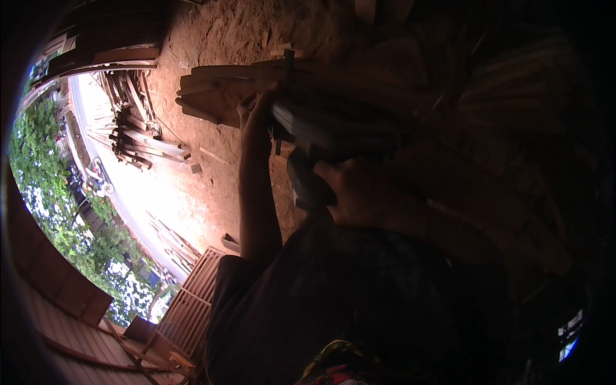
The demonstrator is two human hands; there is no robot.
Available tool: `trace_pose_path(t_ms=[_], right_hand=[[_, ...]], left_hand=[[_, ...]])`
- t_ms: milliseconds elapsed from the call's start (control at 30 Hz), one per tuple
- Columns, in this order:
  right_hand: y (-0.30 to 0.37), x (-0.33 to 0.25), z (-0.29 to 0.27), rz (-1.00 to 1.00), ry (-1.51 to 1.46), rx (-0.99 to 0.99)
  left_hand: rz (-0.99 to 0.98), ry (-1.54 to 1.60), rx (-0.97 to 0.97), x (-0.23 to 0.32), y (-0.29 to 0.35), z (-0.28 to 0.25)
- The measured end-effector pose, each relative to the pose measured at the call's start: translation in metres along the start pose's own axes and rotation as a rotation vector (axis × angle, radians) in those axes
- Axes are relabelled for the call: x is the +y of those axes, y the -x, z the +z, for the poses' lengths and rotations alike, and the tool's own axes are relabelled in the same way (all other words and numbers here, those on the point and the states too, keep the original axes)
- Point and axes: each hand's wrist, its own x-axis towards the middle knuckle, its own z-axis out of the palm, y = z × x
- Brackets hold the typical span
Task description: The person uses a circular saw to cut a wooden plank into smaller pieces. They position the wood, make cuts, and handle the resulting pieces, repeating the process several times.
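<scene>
In deep shadow, my left hand (pixel 256 108) reaches forward, its fingers curled at the near end of a dark, bulky object (pixel 333 125) with pale grey edges. What exactly those fingers hold is hidden. My right hand (pixel 359 192) is closed round a dark grey, handle-like piece (pixel 308 183) just below that object. Whether the two parts are joined is too dark to tell. Beyond my left hand lie several long wooden boards (pixel 212 96) with shaped ends. A thin dark upright bar (pixel 289 61) rises beside the boards.
Sawn timber (pixel 138 138) is heaped on the sunlit dirt at left. A slatted wooden frame (pixel 189 298) stands at lower left. More planks (pixel 520 80) lie in shadow at right. A motorcycle (pixel 99 176) is outside by the road, near green trees (pixel 38 154).
</scene>
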Motion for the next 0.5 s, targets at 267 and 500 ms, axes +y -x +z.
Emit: trace_pose_path(t_ms=[267, 500], right_hand=[[-0.0020, -0.0001, -0.0002, -0.023, -0.006, 0.011], [-0.0064, -0.0027, -0.0019, -0.005, -0.021, -0.046]], left_hand=[[-0.023, -0.005, -0.011, -0.0013, -0.0056, -0.0046], [0.016, 0.001, -0.033, -0.0017, -0.0091, -0.0088]])
